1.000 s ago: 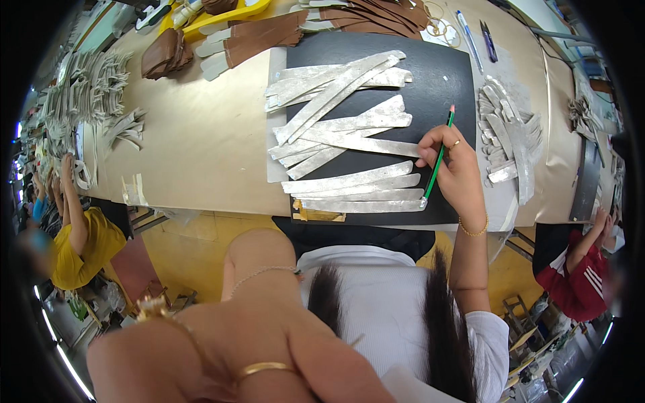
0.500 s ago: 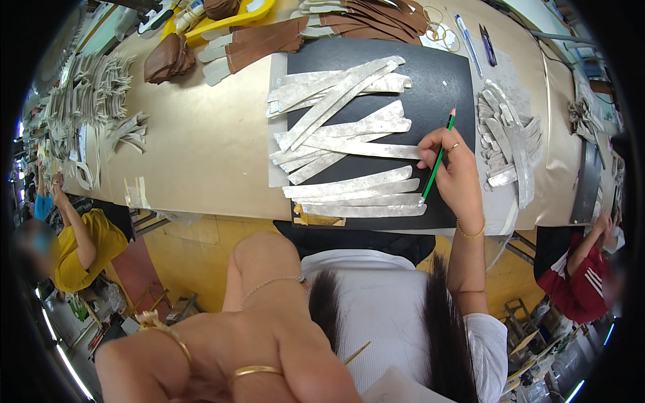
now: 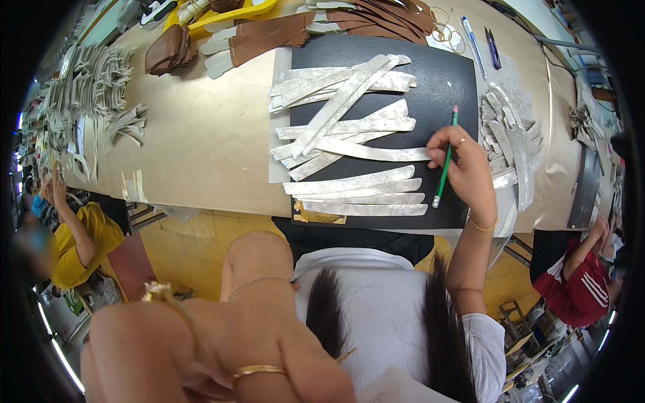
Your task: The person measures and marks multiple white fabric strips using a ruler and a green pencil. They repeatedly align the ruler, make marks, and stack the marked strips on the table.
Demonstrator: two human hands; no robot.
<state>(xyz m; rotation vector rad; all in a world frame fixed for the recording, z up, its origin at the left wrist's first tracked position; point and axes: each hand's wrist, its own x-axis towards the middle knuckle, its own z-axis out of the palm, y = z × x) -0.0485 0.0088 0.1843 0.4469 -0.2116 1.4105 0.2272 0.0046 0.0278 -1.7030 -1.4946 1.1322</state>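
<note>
My right hand [image 3: 467, 171] holds a green pencil [image 3: 445, 161] upright, its tip down near the right ends of several long silver strips [image 3: 349, 127]. The strips lie fanned and stacked across a black mat [image 3: 450, 87] at the table's near edge. My left hand [image 3: 201, 356] is raised very close to the camera at the lower left, blurred, with a gold ring and a bracelet on it. It touches nothing on the table, and its fingers run out of view.
A heap of silver strips [image 3: 510, 141] lies right of the mat. Brown leather pieces [image 3: 269, 33] and a yellow tray [image 3: 235, 13] sit at the far edge, with pens [image 3: 474, 43] nearby. Grey cut pieces [image 3: 87, 87] pile up at the left. Seated people flank me: yellow top [image 3: 74, 242], red top [image 3: 578, 289].
My left hand has shifted a little in front of the camera. My right hand keeps the pencil at the strips' right ends, almost unmoved.
</note>
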